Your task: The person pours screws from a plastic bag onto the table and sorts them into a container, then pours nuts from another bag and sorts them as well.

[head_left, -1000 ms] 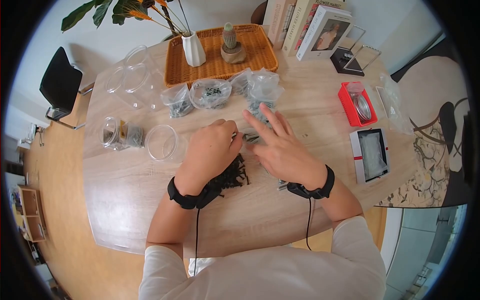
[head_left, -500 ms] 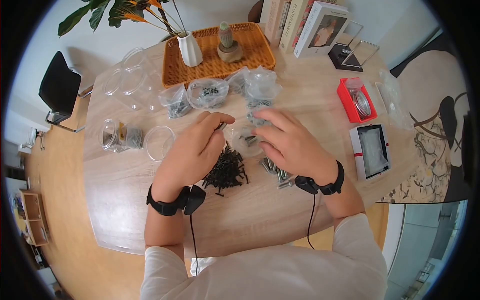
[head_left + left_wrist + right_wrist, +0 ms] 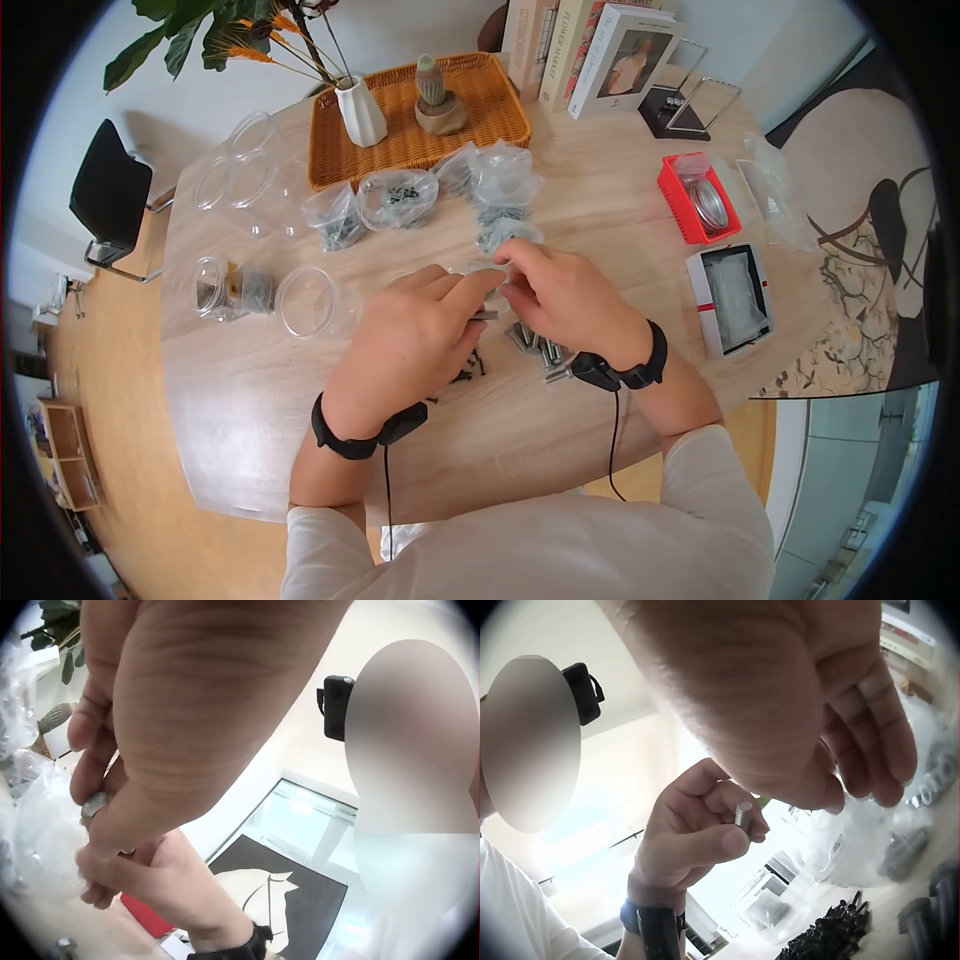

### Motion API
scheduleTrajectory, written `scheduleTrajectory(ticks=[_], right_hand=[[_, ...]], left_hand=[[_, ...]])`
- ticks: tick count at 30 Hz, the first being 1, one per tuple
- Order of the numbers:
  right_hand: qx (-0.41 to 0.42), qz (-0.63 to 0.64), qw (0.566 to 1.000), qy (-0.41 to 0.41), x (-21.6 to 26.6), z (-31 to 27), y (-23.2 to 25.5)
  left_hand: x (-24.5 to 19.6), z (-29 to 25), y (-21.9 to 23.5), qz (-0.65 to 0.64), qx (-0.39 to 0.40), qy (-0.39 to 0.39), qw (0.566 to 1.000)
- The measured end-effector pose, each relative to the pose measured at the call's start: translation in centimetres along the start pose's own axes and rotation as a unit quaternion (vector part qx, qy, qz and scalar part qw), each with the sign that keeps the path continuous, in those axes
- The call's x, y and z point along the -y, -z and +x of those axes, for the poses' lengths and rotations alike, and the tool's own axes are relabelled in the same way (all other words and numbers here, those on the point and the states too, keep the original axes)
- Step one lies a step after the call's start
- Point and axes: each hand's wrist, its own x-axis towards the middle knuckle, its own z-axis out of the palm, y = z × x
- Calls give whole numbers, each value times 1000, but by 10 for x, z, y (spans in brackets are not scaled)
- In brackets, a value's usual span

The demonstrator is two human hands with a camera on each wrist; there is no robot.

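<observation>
In the head view my left hand pinches a silver bolt. The bolt's threaded end sticks out past the left thumb in the right wrist view. My right hand is beside it, its fingers bent loosely and their tips near the left fingertips; nothing shows in its grasp. Black screws lie in a pile, mostly hidden under the left hand in the head view. Loose silver bolts lie below the right hand. Behind the hands is a bag of metal parts.
More bags of hardware line the wicker tray. Clear jars stand at the back left, with a clear round container nearer. A red basket and an open white box are at the right.
The two hands have come together, the left moving right over the black screws. The right fingers have drawn in from a spread pose to a loose bend. The head view has shifted slightly.
</observation>
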Motion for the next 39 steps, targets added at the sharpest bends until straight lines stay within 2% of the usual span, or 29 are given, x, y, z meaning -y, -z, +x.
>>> scheduleTrajectory(ticks=[4, 11, 14, 16, 17, 19, 22, 28, 31, 35, 39], right_hand=[[-22, 31, 999, 11, -5, 1, -5], [-27, 15, 999, 13, -1, 1, -4], [-22, 13, 1000, 13, 0, 1, -2], [-16, 11, 1000, 13, -1, 0, -3], [-8, 8, 1000, 15, -2, 0, -3], [-5, 5, 1000, 11, -1, 0, -2], [-13, -2, 1000, 8, -2, 0, -4], [-4, -1, 1000, -16, 2, 0, 20], [14, -8, 1000, -16, 2, -1, 22], [31, -42, 999, 3, 0, -5, 17], [57, -26, 998, -24, 3, -5, 28]], left_hand=[[6, 4, -17, 37, -15, -33, 999], [17, 10, -29, 72, -44, -39, 996], [22, 10, -24, 90, -82, -27, 992], [22, 7, -20, 75, -102, 40, 991], [22, 5, -20, 75, -102, 40, 991], [23, 0, -21, 76, -6, 124, 989], [35, -1, -35, 60, 19, 148, 987], [33, 5, -33, 3, -29, 98, 995], [34, 4, -32, 22, -11, 84, 996], [36, 2, -34, 30, -10, 96, 995], [33, 1, -30, 31, -2, 117, 993]])
